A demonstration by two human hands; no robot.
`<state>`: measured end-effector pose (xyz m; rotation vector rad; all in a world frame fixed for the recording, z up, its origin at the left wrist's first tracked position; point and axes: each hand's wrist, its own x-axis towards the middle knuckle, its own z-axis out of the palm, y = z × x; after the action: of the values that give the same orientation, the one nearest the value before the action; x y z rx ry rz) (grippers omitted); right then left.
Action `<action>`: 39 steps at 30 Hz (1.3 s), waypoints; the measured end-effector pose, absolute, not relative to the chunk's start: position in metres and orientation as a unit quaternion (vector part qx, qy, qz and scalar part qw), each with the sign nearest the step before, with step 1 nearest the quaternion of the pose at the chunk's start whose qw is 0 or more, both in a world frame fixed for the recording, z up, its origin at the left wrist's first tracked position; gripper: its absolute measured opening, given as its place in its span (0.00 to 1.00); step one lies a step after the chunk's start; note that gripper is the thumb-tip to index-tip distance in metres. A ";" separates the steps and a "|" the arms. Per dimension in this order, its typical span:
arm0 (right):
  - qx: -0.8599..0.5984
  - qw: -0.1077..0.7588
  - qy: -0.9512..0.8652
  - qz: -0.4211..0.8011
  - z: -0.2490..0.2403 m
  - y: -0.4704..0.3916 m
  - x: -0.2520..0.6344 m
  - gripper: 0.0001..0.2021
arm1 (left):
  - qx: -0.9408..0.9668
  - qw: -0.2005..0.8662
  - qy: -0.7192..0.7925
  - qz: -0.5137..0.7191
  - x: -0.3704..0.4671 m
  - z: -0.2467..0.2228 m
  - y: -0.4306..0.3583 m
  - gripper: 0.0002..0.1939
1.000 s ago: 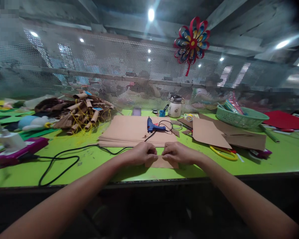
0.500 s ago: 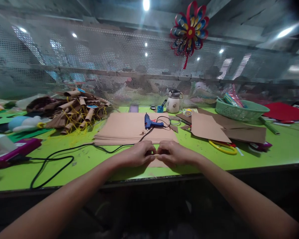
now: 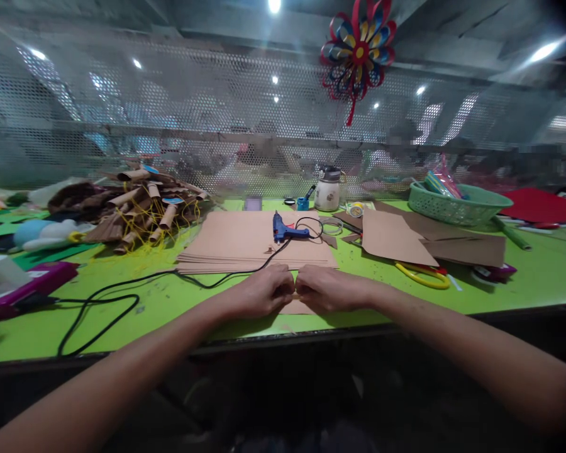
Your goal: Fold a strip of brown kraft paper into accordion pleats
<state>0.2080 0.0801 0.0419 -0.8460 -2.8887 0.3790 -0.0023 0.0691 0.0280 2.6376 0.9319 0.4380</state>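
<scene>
My left hand point(image 3: 268, 290) and my right hand point(image 3: 327, 288) meet close together near the table's front edge, fingers curled. Both are closed on a sheet of brown paper point(image 3: 296, 307), whose lower part shows flat on the green table beneath them. Its upper edge, between the fingers, is mostly hidden. Just beyond my hands lies a stack of brown paper sheets point(image 3: 226, 236). A blue glue gun point(image 3: 287, 231) rests on that stack, its black cord point(image 3: 217, 283) trailing left.
Rolled brown paper pieces with yellow string point(image 3: 155, 207) are heaped at left, behind a purple tool point(image 3: 33, 286). Brown cardboard point(image 3: 396, 238), yellow-handled scissors point(image 3: 422, 277) and a green basket point(image 3: 457, 204) lie to the right. A white bottle point(image 3: 327, 192) stands behind the stack.
My fingers have curled further in over the paper, and the thumbs, visible before, are now tucked mostly out of sight. The hands stay in nearly the same place.
</scene>
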 end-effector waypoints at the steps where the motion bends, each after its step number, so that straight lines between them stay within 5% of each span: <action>1: -0.283 0.054 -0.950 0.119 0.041 0.079 0.210 0.06 | 0.922 0.149 0.322 0.157 -0.003 0.027 0.069 0.06; 21: -0.246 0.039 -0.969 -0.009 0.033 0.078 0.210 0.10 | 0.925 0.125 0.326 0.152 0.010 0.035 0.068 0.10; 39: -0.238 0.057 -0.965 0.091 0.038 0.072 0.235 0.03 | 0.949 0.107 0.279 0.102 -0.009 0.040 0.065 0.10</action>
<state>0.2353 0.0725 0.0384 -0.7214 -2.9264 0.2773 -0.0085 0.0650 0.0401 2.7935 0.8212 0.3001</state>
